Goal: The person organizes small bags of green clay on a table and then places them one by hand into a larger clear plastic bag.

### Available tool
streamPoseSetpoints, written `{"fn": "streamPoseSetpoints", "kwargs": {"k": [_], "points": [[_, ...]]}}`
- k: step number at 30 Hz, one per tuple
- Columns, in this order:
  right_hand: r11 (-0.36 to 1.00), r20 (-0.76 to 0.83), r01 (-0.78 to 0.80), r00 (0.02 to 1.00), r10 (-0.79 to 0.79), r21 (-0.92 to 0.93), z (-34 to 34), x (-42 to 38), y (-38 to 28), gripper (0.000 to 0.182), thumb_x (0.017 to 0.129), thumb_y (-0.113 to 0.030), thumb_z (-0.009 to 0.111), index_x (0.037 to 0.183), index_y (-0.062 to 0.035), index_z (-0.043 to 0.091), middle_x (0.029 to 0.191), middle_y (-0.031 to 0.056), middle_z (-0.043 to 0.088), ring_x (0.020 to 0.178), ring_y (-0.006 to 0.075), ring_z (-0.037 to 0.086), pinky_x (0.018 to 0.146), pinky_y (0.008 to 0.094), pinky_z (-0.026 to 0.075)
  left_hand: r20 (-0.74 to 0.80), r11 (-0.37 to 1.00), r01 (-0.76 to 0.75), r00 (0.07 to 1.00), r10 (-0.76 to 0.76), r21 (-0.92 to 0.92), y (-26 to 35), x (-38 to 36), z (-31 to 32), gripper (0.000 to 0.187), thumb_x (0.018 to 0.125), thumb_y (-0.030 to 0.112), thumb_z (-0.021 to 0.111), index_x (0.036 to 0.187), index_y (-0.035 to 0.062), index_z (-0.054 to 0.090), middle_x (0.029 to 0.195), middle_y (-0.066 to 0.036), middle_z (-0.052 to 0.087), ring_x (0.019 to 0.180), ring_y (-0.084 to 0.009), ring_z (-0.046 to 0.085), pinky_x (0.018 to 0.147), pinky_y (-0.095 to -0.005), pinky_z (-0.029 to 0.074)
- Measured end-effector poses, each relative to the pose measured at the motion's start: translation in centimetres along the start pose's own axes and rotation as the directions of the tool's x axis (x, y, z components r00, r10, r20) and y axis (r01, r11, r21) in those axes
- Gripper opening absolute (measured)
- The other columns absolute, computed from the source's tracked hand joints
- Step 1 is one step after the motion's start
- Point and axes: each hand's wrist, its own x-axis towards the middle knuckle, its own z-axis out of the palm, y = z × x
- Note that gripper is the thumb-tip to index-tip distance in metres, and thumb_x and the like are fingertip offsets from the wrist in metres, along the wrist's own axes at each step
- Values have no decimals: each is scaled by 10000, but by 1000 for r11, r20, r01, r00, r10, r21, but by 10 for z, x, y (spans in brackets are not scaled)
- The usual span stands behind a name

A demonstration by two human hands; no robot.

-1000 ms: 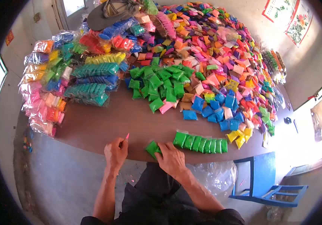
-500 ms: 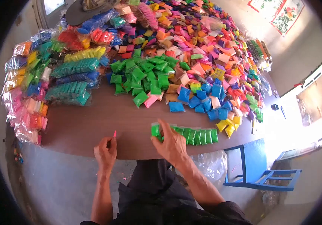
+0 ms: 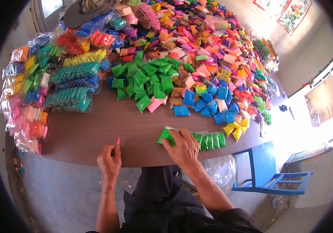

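My left hand (image 3: 109,160) is closed over the table's front edge, its thumb and fingers pinching a small pink pointed piece (image 3: 118,141) that sticks up. To the right, my right hand (image 3: 184,148) has its thumb and fingers curled around the green packet (image 3: 164,136) at the left end of a row. The other green packets of this row (image 3: 211,141) overlap side by side, running right from under my hand. Some of them are hidden by my fingers. Behind the hands lies a loose heap of green packets (image 3: 145,77).
Blue packets (image 3: 199,105) and yellow packets (image 3: 237,134) lie right of the green heap, before a large mixed pile (image 3: 209,50). Bagged packet rows (image 3: 71,97) are stacked at left, with a hat (image 3: 87,13) on top. A blue chair (image 3: 265,167) stands at right.
My right hand has shifted slightly right and its fingers have curled down. The end green packet has moved right and tilted. My left hand stays nearly in place with the pink piece.
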Motion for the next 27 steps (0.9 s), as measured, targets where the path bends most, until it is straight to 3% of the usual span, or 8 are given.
{"fn": "streamPoseSetpoints", "kwargs": {"k": [4, 7, 8, 12, 18, 27], "points": [[1000, -55, 13, 998, -11, 26, -8, -11, -4, 320, 798, -252, 878, 1081, -132, 790, 1010, 63, 661, 922, 304, 684, 777, 457, 564, 5, 1000, 9, 1000, -9, -9, 1, 1, -1, 116, 936, 69, 768, 881, 15, 682, 754, -154, 689, 618, -280, 666, 591, -367, 506], [986, -93, 165, 982, -164, 6, -6, -25, -6, 283, 790, -218, 866, 1050, -134, 788, 1082, 35, 680, 975, 288, 673, 813, 437, 556, 6, 1000, 11, 1000, -10, -8, -2, -1, 1, 115, 936, 74, 772, 883, 17, 688, 743, -148, 683, 608, -271, 653, 594, -364, 506], [986, -33, 167, 985, -167, 13, -6, -32, -8, 278, 795, -185, 845, 1063, -147, 778, 1209, 32, 677, 1120, 287, 655, 907, 442, 527, 1, 1000, 19, 1000, -19, -13, -4, -2, 3, 116, 938, 76, 773, 884, 17, 688, 737, -145, 680, 605, -266, 648, 595, -361, 506], [974, 21, 225, 974, -225, -12, 5, -27, -1, 348, 832, -168, 810, 1171, -155, 735, 1333, 41, 636, 1343, 290, 567, 1072, 496, 428, 17, 1000, 23, 1000, -22, -11, 2, -2, 1, 118, 945, 83, 773, 890, 18, 691, 716, -134, 662, 593, -248, 627, 593, -358, 500], [945, 96, 326, 941, -324, -5, 11, -18, 21, 277, 877, -127, 733, 1152, -116, 711, 1382, 67, 611, 1407, 284, 512, 1156, 546, 363, -48, 998, -57, 997, 58, 14, -3, -5, 5, 125, 955, 101, 769, 891, 26, 691, 710, -121, 649, 585, -235, 599, 583, -366, 487], [933, 126, 360, 925, -359, 21, 5, -23, 28, 286, 887, -74, 670, 1172, -95, 698, 1386, 67, 619, 1405, 287, 520, 1193, 546, 355, -5, 998, -28, 1000, 29, 53, -1, -4, 4, 129, 954, 114, 768, 887, 37, 690, 715, -113, 652, 598, -252, 609, 597, -368, 490]]}}
